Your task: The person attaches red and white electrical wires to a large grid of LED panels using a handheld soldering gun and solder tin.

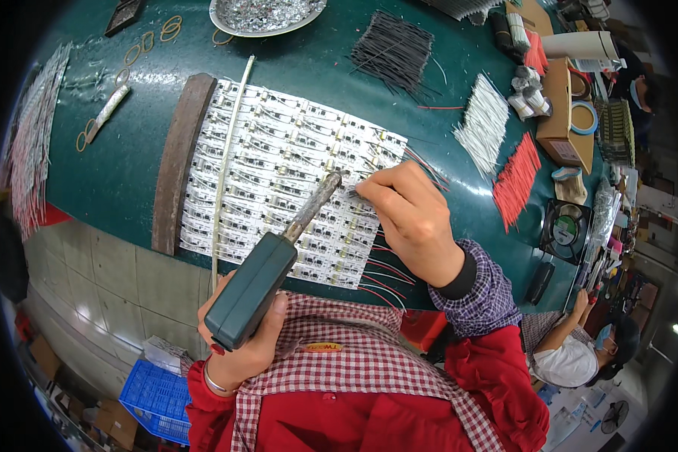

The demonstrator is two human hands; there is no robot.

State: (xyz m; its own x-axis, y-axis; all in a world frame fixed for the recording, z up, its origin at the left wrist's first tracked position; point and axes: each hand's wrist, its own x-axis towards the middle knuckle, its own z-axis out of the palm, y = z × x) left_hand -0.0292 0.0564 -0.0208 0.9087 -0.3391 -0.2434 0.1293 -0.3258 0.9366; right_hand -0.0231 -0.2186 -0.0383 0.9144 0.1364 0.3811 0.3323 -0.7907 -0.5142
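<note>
My left hand (258,336) is wrapped round a dark green soldering gun (251,289). Its long, stained metal barrel points up and right, and the tip is over a panel of white circuit boards (275,177) laid out in rows on the table. Just right of the tip, my right hand (413,215) bends over the panel with thumb and fingers pinched together. What the fingertips hold is too small and hidden to name. Red, white and black wires (388,275) stick out from the panel's right side.
A brown bar (179,162) and a pale strip (231,143) lie at the panel's left. Beyond are a metal bowl (267,32) and bundles of black wires (393,51), white wires (482,124) and red wires (517,181). A small fan (564,230) stands right; another person (580,350) sits beyond.
</note>
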